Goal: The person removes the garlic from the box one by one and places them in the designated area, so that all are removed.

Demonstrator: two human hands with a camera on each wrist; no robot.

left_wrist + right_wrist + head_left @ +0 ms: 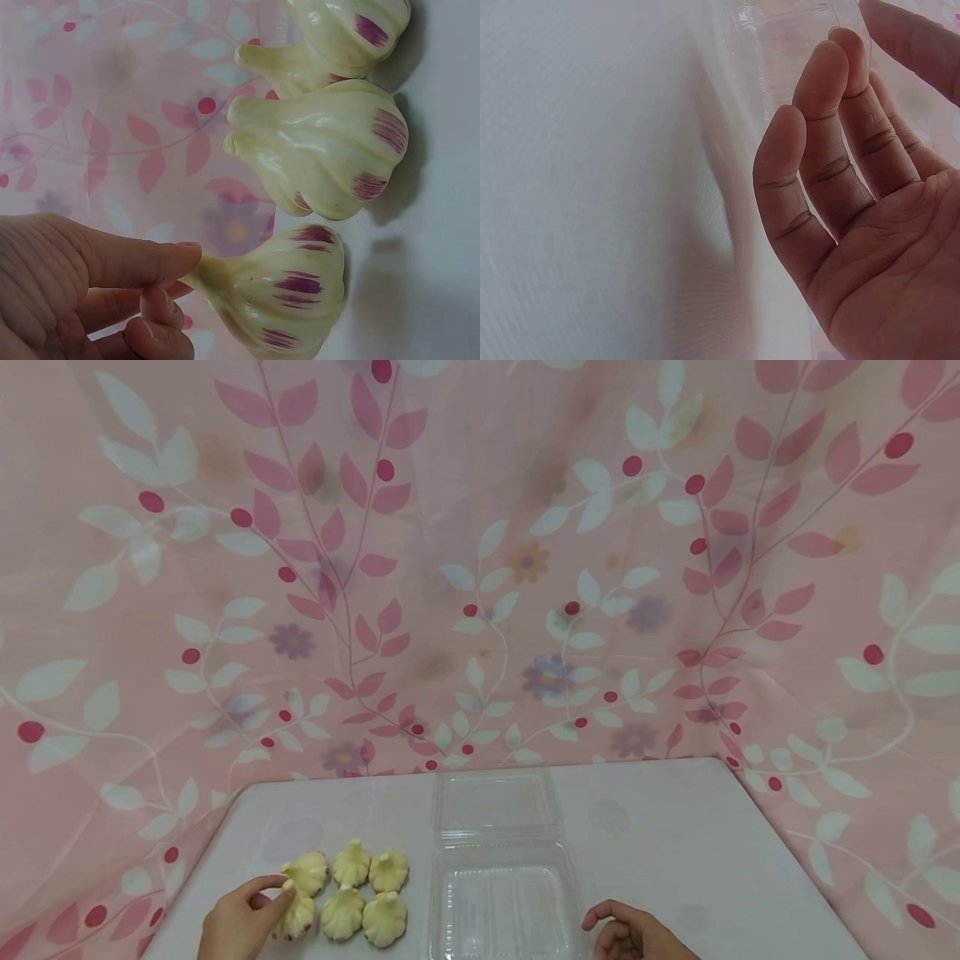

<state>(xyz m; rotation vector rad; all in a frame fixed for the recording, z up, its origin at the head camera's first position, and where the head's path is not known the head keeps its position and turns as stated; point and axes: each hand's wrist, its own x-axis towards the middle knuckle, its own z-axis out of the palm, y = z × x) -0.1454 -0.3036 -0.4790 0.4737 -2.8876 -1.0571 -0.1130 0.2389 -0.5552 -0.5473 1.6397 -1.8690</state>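
Observation:
Several pale garlic bulbs (342, 913), some with purple streaks, sit grouped on the left of the table. My left hand (243, 917) pinches the stem of the nearest-left garlic bulb (289, 292) between thumb and fingers. Close beside it in the left wrist view stands another garlic bulb (330, 142). To the right of the group lies a clear plastic clamshell box (504, 852), its lid folded back toward the wall. My right hand (628, 931) hovers by the box's right side, fingers loosely bent and holding nothing; in the right wrist view its palm (900, 262) shows bare.
A white table (675, 827) spreads under everything, with rounded back corners. Behind and at both sides hangs a pink cloth (480, 568) printed with leaves and flowers, meeting the table's edges.

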